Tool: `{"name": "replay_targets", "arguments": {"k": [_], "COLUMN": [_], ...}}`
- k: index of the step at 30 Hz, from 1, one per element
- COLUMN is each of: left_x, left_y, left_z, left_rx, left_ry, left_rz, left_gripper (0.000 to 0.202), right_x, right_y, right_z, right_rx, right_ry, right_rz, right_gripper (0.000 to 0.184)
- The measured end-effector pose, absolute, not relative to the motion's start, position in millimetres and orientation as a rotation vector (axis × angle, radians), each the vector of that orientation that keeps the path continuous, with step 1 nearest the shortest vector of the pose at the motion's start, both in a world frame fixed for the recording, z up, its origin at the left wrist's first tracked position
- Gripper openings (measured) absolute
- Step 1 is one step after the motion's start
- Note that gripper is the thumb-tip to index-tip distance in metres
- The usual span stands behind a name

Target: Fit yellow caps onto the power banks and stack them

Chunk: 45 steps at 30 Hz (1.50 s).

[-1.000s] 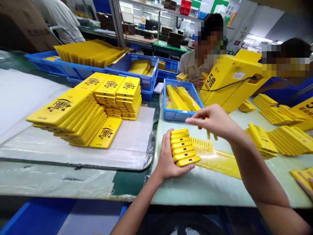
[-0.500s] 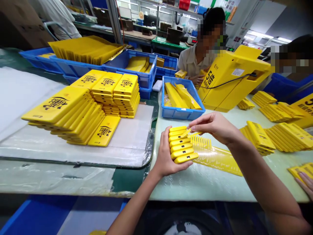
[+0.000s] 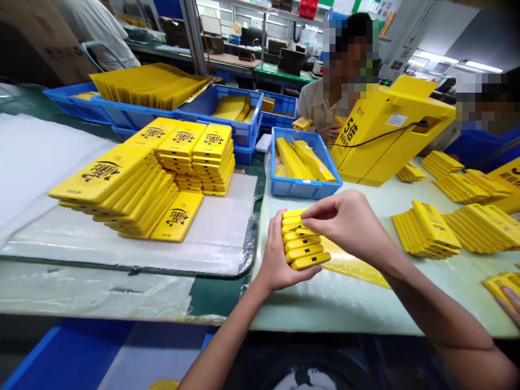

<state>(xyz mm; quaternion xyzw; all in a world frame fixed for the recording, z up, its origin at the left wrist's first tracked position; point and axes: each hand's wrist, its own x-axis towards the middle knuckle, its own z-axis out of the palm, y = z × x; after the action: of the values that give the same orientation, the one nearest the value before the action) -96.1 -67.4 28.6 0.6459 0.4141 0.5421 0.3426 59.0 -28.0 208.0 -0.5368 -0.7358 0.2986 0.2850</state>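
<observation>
My left hand is wrapped around a stack of several yellow power banks, their narrow ends with small dark ports turned up toward me. My right hand pinches at the upper part of this stack. A thin yellow strip lies across the end of one power bank, under my right fingertips, which partly hide it. Beneath my right hand, a yellow plastic sheet rests on the pale table mat; my hand covers its far part.
To the left, more power banks are piled on a white-covered board. A blue bin with yellow strips stands ahead, beside a large yellow case. Stacked power banks line the right side. A co-worker's hand shows at the right edge.
My right hand has moved left and slightly closer to the stack, bringing the thin strip against a power bank's end. My left hand keeps its hold. The view has shifted slightly.
</observation>
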Motion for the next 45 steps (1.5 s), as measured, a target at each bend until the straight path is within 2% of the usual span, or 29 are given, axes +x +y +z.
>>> {"name": "replay_targets", "arguments": {"k": [9,14,17,20,25,29,33,34,36,40,45], "left_x": [-95,-95,-96,-97,-96,-96,-95,-95,-95,-95,-96], "left_y": [-67,-68,-67,-66,-66,-66,-66,-66,-66,-66,-66], "left_z": [26,26,26,25,26,28,29,28,28,30,31], "left_rx": [1.688,1.699,1.708,1.724,1.707,1.696,1.679,1.676,1.673,1.697,1.707], "left_ry": [1.09,1.085,1.1,1.099,1.078,1.077,1.07,1.063,1.051,1.059,1.058], "left_rz": [1.411,1.414,1.404,1.411,1.415,1.417,1.43,1.431,1.435,1.449,1.453], "left_gripper": [0.141,0.14,0.142,0.141,0.141,0.138,0.139,0.139,0.136,0.134,0.134], "right_x": [52,47,45,48,59,68,80,83,91,101,101], "right_y": [-21,-16,-14,-12,-5,-2,-11,-16,-25,-34,-27], "right_z": [210,216,215,211,201,192,194,196,198,193,186], "right_rx": [-1.485,-1.571,-1.62,-1.619,-1.605,-1.484,-1.486,-1.499,-1.509,-1.54,-1.569], "right_ry": [-2.173,-2.291,-2.404,-2.438,-2.34,-2.194,-2.084,-2.088,-2.099,-2.027,-1.853], "right_rz": [0.693,0.684,0.546,0.377,0.748,0.749,0.659,0.639,0.73,1.227,1.452], "right_gripper": [0.028,0.024,0.018,0.027,0.024,0.019,0.006,0.007,0.02,0.05,0.057]}}
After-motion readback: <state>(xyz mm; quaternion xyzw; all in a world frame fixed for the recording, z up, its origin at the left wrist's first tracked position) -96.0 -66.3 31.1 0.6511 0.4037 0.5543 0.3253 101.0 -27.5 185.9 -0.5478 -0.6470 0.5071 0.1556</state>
